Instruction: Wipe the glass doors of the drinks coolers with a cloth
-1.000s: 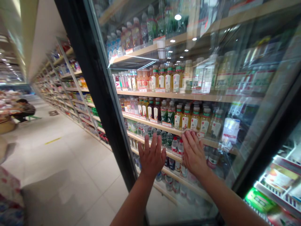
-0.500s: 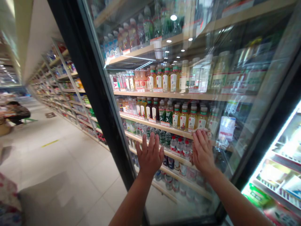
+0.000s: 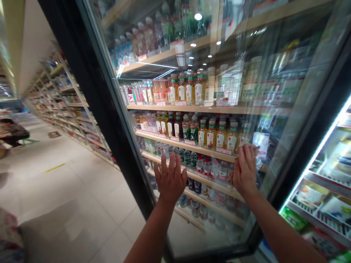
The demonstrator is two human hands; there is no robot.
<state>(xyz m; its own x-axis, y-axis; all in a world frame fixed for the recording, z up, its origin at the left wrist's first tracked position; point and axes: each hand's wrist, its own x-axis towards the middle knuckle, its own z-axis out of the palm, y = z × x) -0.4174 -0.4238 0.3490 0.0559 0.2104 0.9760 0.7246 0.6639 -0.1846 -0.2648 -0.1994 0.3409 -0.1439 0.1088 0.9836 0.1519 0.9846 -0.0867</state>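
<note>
A black-framed glass door point(image 3: 208, 239) of a fridge stands swung open before me. My left hand point(image 3: 170, 179) lies on the glass with its fingers stretched and spread, holding nothing. To its right, my right hand point(image 3: 245, 171) presses a crumpled cloth point(image 3: 257, 149) against the pane, with its fingers bent together over it. Only the edges of the cloth show; the palm covers the rest. Through the glass, bottled drinks point(image 3: 200, 89) stand in rows on wooden-edged shelves point(image 3: 192, 147).
Long shelves of goods point(image 3: 68, 87) run back along the left aisle. A person point(image 3: 13, 131) sits low far left. A yellow strip point(image 3: 55, 168) marks the tiled floor point(image 3: 109, 215). Lit fridge shelves with packages point(image 3: 312, 197) are at the right.
My right hand has slid rightward over the glass with the cloth, and its fingers have bunched more closely. The left hand stays spread on the pane. The view has shifted slightly.
</note>
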